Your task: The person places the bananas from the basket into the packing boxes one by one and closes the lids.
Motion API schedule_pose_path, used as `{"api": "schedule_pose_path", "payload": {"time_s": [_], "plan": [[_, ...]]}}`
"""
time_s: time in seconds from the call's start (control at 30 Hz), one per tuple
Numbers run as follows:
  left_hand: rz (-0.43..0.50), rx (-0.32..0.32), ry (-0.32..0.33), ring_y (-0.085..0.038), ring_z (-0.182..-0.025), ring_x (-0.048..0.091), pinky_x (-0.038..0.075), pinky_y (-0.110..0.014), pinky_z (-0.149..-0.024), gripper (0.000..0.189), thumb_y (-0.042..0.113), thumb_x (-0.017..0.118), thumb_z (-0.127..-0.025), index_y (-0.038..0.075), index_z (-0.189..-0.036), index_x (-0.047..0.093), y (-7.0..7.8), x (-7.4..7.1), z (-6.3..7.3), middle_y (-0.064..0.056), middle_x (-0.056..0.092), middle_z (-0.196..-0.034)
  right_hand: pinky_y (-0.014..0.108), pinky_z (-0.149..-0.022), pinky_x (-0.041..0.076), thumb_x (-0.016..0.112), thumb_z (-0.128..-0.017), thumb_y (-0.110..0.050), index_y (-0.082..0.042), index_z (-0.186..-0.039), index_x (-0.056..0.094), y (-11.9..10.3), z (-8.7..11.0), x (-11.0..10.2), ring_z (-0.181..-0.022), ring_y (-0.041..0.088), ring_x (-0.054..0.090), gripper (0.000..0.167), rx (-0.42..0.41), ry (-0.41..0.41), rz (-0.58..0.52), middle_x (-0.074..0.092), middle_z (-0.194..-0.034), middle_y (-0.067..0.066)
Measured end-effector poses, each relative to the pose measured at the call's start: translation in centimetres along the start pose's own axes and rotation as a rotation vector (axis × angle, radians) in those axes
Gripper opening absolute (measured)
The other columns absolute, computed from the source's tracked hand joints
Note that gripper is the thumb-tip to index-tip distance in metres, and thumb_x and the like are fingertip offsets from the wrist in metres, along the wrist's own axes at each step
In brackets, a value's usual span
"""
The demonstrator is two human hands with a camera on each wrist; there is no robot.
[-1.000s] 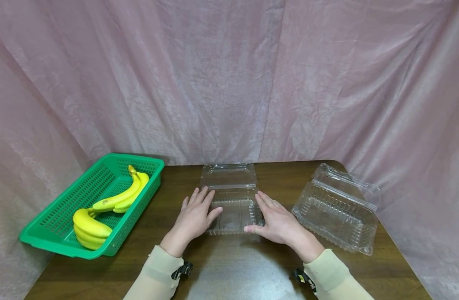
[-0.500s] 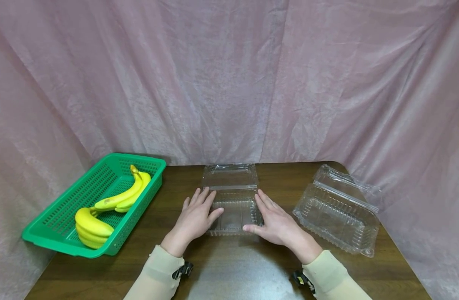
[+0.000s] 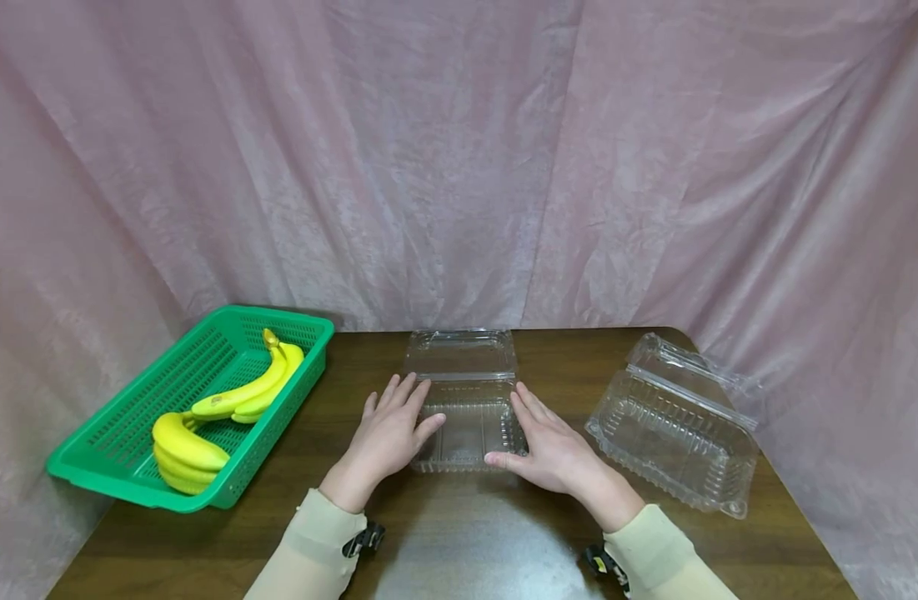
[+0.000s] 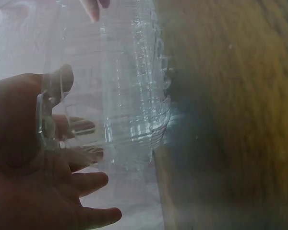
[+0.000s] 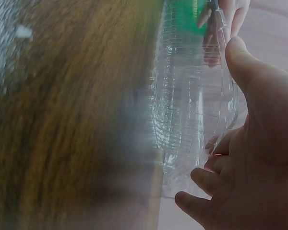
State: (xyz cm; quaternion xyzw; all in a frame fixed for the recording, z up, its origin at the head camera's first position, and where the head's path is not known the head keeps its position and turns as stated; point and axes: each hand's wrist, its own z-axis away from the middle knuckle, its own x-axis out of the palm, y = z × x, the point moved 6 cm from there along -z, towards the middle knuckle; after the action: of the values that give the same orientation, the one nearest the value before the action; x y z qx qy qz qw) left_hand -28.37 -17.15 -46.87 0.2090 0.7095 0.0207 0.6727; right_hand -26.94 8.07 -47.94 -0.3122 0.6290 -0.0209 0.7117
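Observation:
A clear plastic clamshell container point(image 3: 462, 429) lies at the middle of the table, its lid point(image 3: 461, 353) folded back toward the curtain. My left hand point(image 3: 383, 442) rests along its left side, fingers spread and extended, thumb over the rim. On the opposite side my right hand point(image 3: 554, 450) touches the rim in the same way, thumb near the front corner. Through the clear wall point(image 4: 125, 105) in the left wrist view, some left fingers show behind the plastic. The right wrist view has the right thumb point(image 5: 240, 57) at the rim. No food is visible inside the container.
A green plastic basket point(image 3: 76, 467) stands at the left with two bunches of bananas: one toward the back point(image 3: 248, 392) and one in front point(image 3: 188, 454). At the right lies clear clamshell packaging point(image 3: 672, 437) with its lid up. A pink curtain point(image 3: 459, 167) hangs behind the table point(image 3: 459, 542).
The head view has shifted very slightly. Both hands stay at the sides of the middle container, and the basket, bananas and containers keep their places.

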Motion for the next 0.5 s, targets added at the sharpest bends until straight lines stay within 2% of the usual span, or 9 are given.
{"api": "schedule_pose_path", "payload": {"time_s": [0.23, 0.5], "plan": [[-0.018, 0.008, 0.047, -0.045, -0.166, 0.021, 0.018, -0.078, -0.125, 0.077, 0.054, 0.061, -0.112, 0.007, -0.17, 0.044, -0.3, -1.4, 0.5, -0.022, 0.034, -0.176, 0.057, -0.131, 0.026, 0.071, -0.098, -0.072, 0.0, -0.174, 0.023, -0.2, 0.1, -0.1, -0.167, 0.038, 0.02, 0.115, 0.002, 0.005, -0.003, 0.009, -0.184, 0.012], [-0.066, 0.015, 0.112, -0.046, -0.165, 0.023, 0.02, -0.078, -0.125, 0.076, 0.051, 0.063, -0.112, 0.005, -0.169, 0.044, -1.1, -3.9, 1.3, -0.023, 0.035, -0.175, 0.056, -0.131, 0.025, 0.071, -0.099, -0.07, 0.001, -0.174, 0.023, -0.3, 0.2, -0.2, -0.167, 0.039, 0.02, 0.114, 0.002, 0.0, -0.006, 0.01, -0.184, 0.014]]}}
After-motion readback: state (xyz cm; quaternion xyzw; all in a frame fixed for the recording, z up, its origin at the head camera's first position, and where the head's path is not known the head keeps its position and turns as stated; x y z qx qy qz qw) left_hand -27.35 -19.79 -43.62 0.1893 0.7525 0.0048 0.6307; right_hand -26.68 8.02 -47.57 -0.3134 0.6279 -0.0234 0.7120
